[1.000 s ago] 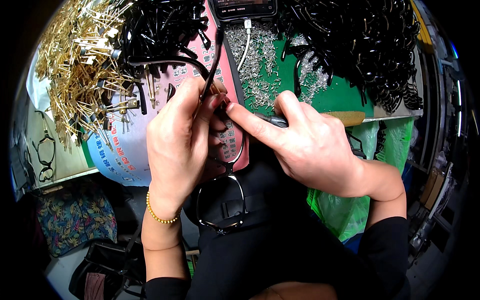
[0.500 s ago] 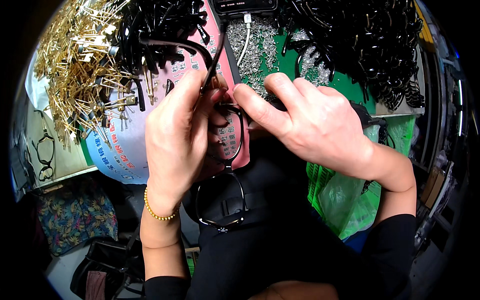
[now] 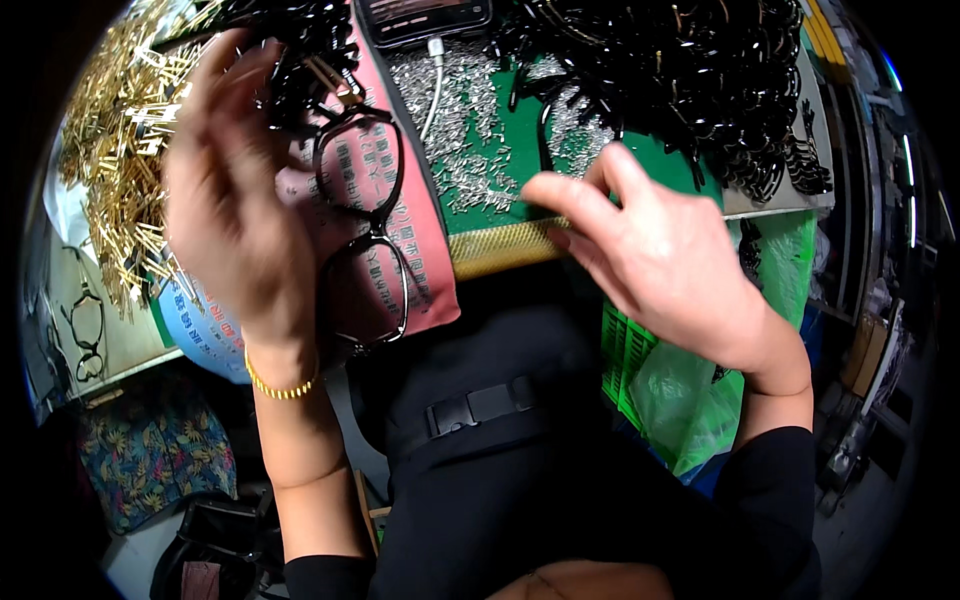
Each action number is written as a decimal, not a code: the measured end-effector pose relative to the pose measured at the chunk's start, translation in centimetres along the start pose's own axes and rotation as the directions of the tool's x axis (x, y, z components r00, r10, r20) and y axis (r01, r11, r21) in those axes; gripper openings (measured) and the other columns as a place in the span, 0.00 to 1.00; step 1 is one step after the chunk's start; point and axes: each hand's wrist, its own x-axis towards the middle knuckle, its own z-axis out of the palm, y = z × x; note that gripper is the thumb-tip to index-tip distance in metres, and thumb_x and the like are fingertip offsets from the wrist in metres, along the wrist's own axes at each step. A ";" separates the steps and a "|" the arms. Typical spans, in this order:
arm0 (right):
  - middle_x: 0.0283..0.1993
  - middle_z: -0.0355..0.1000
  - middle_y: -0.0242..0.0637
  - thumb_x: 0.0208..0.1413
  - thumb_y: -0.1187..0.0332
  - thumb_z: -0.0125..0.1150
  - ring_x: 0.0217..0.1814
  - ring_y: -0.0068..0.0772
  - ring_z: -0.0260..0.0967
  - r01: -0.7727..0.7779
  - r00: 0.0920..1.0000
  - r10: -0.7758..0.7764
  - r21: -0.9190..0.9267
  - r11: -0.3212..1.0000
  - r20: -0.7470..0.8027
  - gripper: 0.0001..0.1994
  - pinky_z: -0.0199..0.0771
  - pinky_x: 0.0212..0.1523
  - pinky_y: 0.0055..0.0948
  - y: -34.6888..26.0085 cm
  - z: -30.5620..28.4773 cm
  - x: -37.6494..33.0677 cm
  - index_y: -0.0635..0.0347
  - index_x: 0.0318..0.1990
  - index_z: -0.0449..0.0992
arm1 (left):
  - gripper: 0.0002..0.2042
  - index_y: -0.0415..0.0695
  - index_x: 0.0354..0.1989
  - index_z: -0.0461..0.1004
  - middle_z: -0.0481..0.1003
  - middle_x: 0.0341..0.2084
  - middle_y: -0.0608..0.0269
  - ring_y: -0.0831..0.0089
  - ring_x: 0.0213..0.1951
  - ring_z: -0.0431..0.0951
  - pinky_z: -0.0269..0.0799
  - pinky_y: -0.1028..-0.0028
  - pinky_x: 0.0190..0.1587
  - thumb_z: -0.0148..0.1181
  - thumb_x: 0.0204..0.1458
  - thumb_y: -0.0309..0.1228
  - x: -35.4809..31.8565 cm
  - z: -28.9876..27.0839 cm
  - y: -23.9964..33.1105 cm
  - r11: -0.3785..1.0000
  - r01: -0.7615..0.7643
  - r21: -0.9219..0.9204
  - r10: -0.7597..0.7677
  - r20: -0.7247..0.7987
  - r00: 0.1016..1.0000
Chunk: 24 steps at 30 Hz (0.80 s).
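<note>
My left hand point(image 3: 235, 205) is raised at the left, blurred, and grips a black eyeglass frame point(image 3: 365, 225) by its edge. The frame hangs upright over a pink printed sheet point(image 3: 430, 270). My right hand point(image 3: 655, 255) reaches left over the table edge with its fingers stretched out. Its fingertips meet the end of a gold knurled tool handle point(image 3: 495, 247), which lies along the edge of the green mat point(image 3: 520, 120). Whether the fingers grip the handle is hidden.
A heap of gold temple pieces point(image 3: 115, 150) fills the far left. Black frames point(image 3: 690, 70) are piled at the back right. Small silver parts point(image 3: 465, 140) are scattered on the mat below a phone point(image 3: 425, 15) with a white cable. A green bag point(image 3: 685, 395) hangs at the right.
My hands have parted. The left hand swung up and left with the frame, which now shows face-on. The right hand moved right and down to the table edge with the tool.
</note>
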 end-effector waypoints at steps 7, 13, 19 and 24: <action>0.36 0.62 0.37 0.59 0.70 0.61 0.23 0.38 0.69 -0.048 0.997 0.050 -0.034 0.998 0.062 0.22 0.70 0.21 0.36 0.3 0.9 -0.7 0.35 0.60 0.75 | 0.20 0.37 0.55 0.67 0.66 0.26 0.68 0.88 0.20 0.55 0.45 0.85 0.14 0.48 0.70 0.44 -3.1 -3.5 2.7 0.872 0.397 -0.287 -0.447 -0.137 0.884; 0.36 0.63 0.37 0.59 0.69 0.61 0.23 0.38 0.69 -0.055 0.992 0.059 -0.042 0.998 0.112 0.23 0.71 0.22 0.36 0.3 0.9 -0.5 0.34 0.62 0.74 | 0.19 0.44 0.53 0.67 0.71 0.35 0.64 0.86 0.23 0.65 0.49 0.88 0.14 0.48 0.69 0.49 -5.6 -6.3 1.8 0.859 0.456 -0.232 -0.509 -0.306 0.804; 0.37 0.63 0.38 0.57 0.71 0.60 0.24 0.38 0.70 -0.058 0.991 0.065 -0.066 0.996 0.117 0.28 0.72 0.23 0.36 -0.2 1.0 -0.1 0.33 0.65 0.71 | 0.14 0.47 0.50 0.67 0.71 0.30 0.69 0.87 0.20 0.65 0.51 0.88 0.13 0.49 0.69 0.45 -5.4 -6.5 1.5 0.844 0.451 -0.290 -0.518 -0.221 0.826; 0.36 0.64 0.38 0.56 0.72 0.61 0.24 0.37 0.71 -0.045 0.996 0.052 -0.093 0.995 0.072 0.31 0.74 0.24 0.36 -0.2 1.0 -0.4 0.31 0.67 0.69 | 0.11 0.37 0.49 0.71 0.75 0.35 0.61 0.80 0.29 0.71 0.73 0.78 0.34 0.49 0.70 0.33 -5.4 -6.4 -1.0 0.917 0.151 -0.370 -0.226 -0.168 0.959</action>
